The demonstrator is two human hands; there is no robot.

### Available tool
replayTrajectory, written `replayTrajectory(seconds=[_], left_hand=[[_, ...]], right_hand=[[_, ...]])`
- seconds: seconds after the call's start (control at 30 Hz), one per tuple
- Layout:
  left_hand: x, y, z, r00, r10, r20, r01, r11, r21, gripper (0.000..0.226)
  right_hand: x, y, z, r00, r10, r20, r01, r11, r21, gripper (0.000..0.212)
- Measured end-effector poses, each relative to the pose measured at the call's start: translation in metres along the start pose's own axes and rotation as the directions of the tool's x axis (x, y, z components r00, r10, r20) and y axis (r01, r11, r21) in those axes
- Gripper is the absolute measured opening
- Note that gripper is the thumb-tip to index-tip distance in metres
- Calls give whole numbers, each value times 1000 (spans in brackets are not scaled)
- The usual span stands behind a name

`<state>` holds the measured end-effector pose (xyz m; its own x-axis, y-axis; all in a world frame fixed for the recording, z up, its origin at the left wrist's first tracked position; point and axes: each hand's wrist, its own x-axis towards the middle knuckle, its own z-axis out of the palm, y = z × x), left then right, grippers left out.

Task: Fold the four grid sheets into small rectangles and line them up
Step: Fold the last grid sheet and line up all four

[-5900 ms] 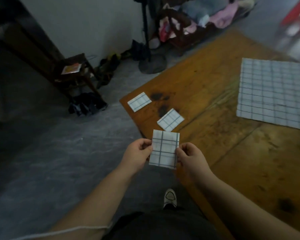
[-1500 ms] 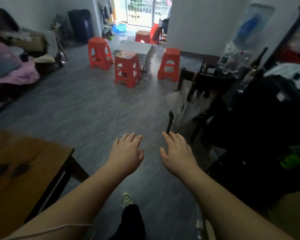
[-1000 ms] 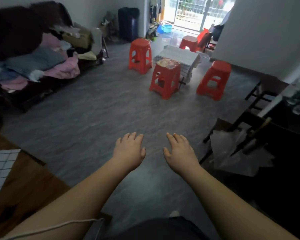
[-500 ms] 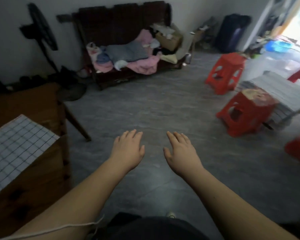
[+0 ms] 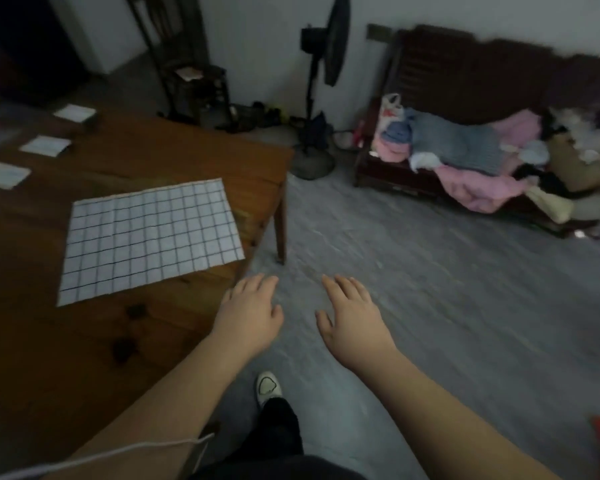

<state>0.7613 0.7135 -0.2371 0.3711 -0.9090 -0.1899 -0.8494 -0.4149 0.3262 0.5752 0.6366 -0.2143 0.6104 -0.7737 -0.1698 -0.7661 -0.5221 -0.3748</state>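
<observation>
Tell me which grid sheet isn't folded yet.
The big sheet lying flat on the table, nearest the left hand. The other three are small folded rectangles in a row at the table's far left.

Room, dim, evenly lit.
Wall (image 5: 257, 46): pale, plain.
Floor (image 5: 430, 271): grey, streaked like stone.
Table (image 5: 49, 358): brown wood with dark knots, at the left of the view; one leg (image 5: 280, 223) shows at its far corner.
Fan (image 5: 329, 39): black, on a stand with a round base, against the wall beyond the table's corner.
Bench (image 5: 465, 74): dark wood, slatted back, along the wall at right, heaped with clothes (image 5: 465, 150) (pink, grey, blue, cream).
Chair (image 5: 194, 88): dark, by the wall behind the table.
Shoes (image 5: 264, 114): dark, at the wall's foot.
</observation>
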Motion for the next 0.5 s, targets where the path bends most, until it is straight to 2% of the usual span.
replayTrajectory(seconds=[0.17,0.5], left_hand=[[61,-66,-20,980,-193,-45,187,976,-109,56],[119,-136,-28,849,-528,-17,509,827,-240,57]], right_hand=[[114,-46,5,981,-157,116,167,983,-77,64],[278,-99,37,866,-397,305,441,893,-88,61]])
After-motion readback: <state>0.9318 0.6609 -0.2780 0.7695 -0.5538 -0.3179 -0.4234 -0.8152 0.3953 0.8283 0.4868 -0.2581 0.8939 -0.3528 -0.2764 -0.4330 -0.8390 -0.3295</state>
